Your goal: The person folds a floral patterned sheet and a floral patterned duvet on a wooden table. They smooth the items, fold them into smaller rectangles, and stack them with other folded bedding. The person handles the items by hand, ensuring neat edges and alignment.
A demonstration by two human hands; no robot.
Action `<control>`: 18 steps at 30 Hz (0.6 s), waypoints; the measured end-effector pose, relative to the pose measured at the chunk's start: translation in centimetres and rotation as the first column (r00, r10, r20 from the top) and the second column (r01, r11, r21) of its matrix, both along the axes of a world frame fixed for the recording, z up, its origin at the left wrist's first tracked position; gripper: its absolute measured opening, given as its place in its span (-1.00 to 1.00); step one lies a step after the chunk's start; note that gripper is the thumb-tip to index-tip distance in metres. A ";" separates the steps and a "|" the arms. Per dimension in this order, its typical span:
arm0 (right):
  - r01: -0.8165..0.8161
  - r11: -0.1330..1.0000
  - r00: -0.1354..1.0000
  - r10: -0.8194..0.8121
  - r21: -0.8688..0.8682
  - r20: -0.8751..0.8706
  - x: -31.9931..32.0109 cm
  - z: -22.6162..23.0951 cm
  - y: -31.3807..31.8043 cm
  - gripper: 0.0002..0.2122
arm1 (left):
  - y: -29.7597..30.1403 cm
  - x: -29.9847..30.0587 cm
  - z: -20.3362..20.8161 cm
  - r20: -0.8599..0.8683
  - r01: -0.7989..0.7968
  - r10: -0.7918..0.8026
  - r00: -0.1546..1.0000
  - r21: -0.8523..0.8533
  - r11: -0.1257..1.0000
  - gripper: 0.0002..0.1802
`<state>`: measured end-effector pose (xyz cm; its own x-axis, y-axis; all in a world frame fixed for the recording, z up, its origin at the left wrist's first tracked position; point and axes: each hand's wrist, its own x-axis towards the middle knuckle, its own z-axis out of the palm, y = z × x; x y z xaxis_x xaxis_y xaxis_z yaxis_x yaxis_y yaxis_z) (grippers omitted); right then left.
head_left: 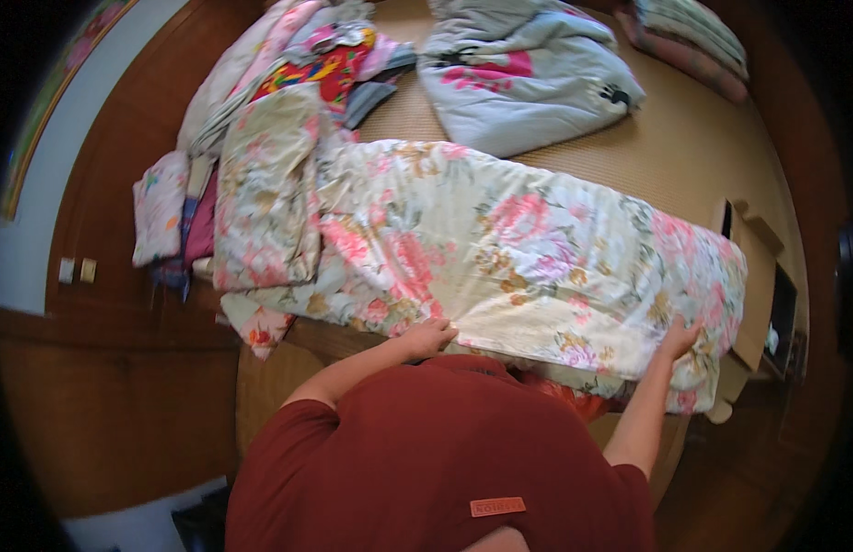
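A floral quilt (574,244), cream with pink and brown blossoms, lies folded into a long strip in front of me. Its left end (268,198) is doubled over into a thick flap. At the quilt's near edge, left of the middle, my left hand (428,339) is closed on the fabric. Farther right, close to the quilt's right end, my right hand (680,339) grips the top layer with thumb and fingers. Beneath the near edge, between my hands, some orange-red cloth (574,397) peeks out, mostly hidden by my body.
Behind the quilt, a grey blanket (528,101) with pink and black patches rests on a woven tan mat (693,129). Piled clothes (325,69) occupy the far left. Folded bedding (698,41) sits far right. An opened cardboard box (756,294) stands beside the quilt's right end.
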<state>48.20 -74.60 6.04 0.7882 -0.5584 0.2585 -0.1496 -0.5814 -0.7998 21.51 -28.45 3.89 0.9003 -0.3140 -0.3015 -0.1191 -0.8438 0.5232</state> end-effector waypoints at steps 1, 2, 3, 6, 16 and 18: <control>-0.167 0.986 0.986 0.166 0.017 0.032 -0.2 0.7 4.7 -0.58 | 0.2 0.3 0.2 -0.061 -0.001 0.001 0.998 0.006 1.000 -0.56; -0.325 0.945 0.946 0.324 0.031 0.027 -0.9 1.0 9.4 -0.56 | 0.4 0.5 0.6 -0.126 0.001 0.000 0.992 0.011 1.000 -0.56; -0.469 0.883 0.883 0.469 0.029 0.015 -2.1 1.4 14.0 -0.54 | 0.6 0.4 1.0 -0.188 0.007 -0.004 0.982 0.016 1.000 -0.55; -0.816 0.572 0.578 0.807 -0.085 -0.121 -7.4 1.3 25.1 -0.56 | 1.3 -0.7 1.7 -0.186 -0.059 0.056 0.981 -0.015 0.998 -0.63; -0.985 -0.036 0.048 0.879 -0.167 -0.474 -20.3 -3.5 30.0 -0.71 | 14.4 -7.0 6.0 0.467 -0.560 0.504 0.726 -0.022 0.828 -0.47; -0.992 0.114 0.126 0.858 -0.054 -0.498 -19.6 -3.8 30.5 -0.71 | 18.1 -9.1 6.9 0.525 -0.635 0.509 0.682 0.078 0.769 -0.37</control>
